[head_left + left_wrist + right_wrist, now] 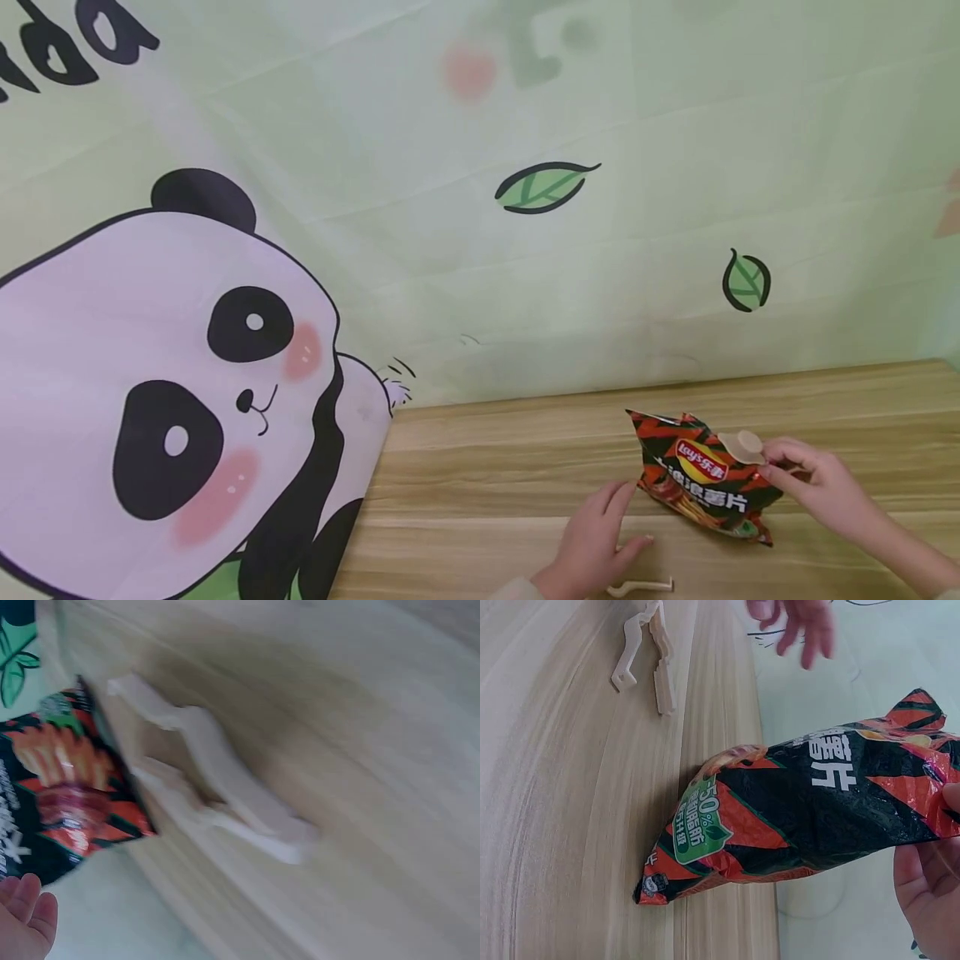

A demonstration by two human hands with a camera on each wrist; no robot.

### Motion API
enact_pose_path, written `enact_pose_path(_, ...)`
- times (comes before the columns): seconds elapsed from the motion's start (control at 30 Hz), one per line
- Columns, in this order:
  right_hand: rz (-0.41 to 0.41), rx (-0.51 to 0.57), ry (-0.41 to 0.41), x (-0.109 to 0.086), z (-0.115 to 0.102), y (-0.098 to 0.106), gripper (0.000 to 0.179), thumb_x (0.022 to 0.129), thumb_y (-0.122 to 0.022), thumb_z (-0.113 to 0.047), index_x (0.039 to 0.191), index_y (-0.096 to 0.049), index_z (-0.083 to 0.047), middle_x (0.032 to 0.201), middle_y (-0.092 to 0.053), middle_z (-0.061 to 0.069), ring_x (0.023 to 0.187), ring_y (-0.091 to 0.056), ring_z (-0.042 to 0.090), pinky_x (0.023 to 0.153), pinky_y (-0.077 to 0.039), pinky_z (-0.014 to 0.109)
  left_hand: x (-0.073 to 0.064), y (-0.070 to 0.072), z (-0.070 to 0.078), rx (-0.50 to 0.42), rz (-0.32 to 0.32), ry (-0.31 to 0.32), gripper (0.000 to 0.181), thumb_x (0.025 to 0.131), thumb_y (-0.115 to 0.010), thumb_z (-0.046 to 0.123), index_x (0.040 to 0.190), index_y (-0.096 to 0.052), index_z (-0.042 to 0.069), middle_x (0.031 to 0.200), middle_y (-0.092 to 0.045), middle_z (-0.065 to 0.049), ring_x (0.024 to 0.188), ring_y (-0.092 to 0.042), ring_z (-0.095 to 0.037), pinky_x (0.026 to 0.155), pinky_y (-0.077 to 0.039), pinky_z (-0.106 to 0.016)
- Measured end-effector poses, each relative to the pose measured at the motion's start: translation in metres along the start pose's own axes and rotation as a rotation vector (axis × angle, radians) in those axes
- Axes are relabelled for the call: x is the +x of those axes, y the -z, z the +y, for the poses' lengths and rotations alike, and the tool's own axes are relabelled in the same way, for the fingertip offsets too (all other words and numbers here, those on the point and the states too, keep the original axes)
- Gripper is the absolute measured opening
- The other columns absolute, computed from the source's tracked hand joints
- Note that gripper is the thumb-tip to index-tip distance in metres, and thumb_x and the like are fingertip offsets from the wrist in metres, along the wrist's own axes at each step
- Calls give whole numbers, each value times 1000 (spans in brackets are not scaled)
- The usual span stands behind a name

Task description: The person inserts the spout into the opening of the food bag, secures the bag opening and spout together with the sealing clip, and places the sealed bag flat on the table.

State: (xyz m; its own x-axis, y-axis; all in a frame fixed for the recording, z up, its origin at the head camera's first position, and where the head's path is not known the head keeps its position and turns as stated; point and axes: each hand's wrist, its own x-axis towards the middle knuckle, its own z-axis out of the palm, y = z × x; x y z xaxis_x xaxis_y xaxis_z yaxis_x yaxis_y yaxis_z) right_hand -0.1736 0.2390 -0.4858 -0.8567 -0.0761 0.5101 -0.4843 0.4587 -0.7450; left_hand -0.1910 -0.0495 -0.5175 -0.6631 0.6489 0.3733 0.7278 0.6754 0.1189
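Note:
A black and red Lay's chip bag [701,479] is tilted over the wooden table. My right hand [813,479] grips its upper right edge, thumb in front and fingers behind, as the right wrist view [934,896] also shows. Right by those fingertips, at the bag's top edge, is a beige piece with a round cap [744,446]. My left hand [592,537] is left of the bag, fingers extended and holding nothing, fingertips close to the bag's lower left side. Below it lies a beige bag clip [225,780], its two arms spread apart in a narrow V.
The wood-grain table [465,492] runs back to a pale green cloth backdrop [420,250] printed with leaves and a large panda [172,333]. The clip lies near the front of the table, partly cut off by the head view's lower edge.

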Motion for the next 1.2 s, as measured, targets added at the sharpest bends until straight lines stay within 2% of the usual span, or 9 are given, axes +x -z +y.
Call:
enact_pose_path(0.1,18,4,4,0,0,-3,26,72,-60,14,78,-62,-12,86,-54,-25,67,-50,-6,51,-42,16,11,3,9,2,41,-55,65,80,-61,37,132,-33,11,126,-47,-5,111,-50,-14,88,-43,-26)
enact_pose_path(0.23,36,19,20,-1,-1,-7,22,71,-60,15,77,-61,-6,83,-54,-22,66,-50,-6,50,-41,15,22,4,21,-19,35,-82,64,81,-60,37,133,-32,10,130,-44,-5,114,-48,-13,89,-43,-25)
enact_pose_path(0.33,42,26,27,-1,-3,-9,22,71,-60,14,76,-61,-6,81,-55,-21,66,-50,-6,50,-41,14,27,4,30,-36,40,-101,63,82,-60,36,132,-33,9,130,-43,-5,115,-48,-13,90,-42,-23)
enact_pose_path(0.43,40,25,22,-2,-5,-10,23,71,-60,14,76,-61,-9,81,-55,-21,66,-49,-6,50,-41,15,32,4,38,-35,70,-140,64,81,-60,35,132,-33,7,128,-44,-6,115,-47,-12,92,-40,-21)
enact_pose_path(0.57,35,33,9,-4,-8,-12,23,72,-61,13,77,-62,-10,84,-54,-24,68,-50,-7,50,-42,15,38,5,49,-52,93,-171,67,81,-60,35,133,-30,6,130,-42,-8,118,-44,-12,93,-39,-19)
enact_pose_path(0.73,22,57,10,-6,-11,-16,23,72,-60,13,78,-61,-9,86,-54,-25,68,-51,-7,51,-44,16,42,7,57,-123,59,-171,68,84,-57,34,136,-25,4,135,-36,-11,119,-44,-14,90,-41,-18)
enact_pose_path(0.97,15,85,5,-8,-14,-18,25,74,-59,12,79,-61,-12,84,-55,-23,68,-51,-7,51,-43,17,44,8,62,-206,-25,-128,69,87,-52,34,139,-17,4,141,-28,-12,111,-49,-9,88,-41,-15)
enact_pose_path(1.2,23,88,-4,-10,-15,-19,26,74,-59,12,78,-60,-14,83,-55,-20,70,-51,-7,52,-43,16,46,6,65,-200,-6,-122,69,86,-54,34,138,-20,4,140,-29,-11,117,-45,-14,88,-41,-16)
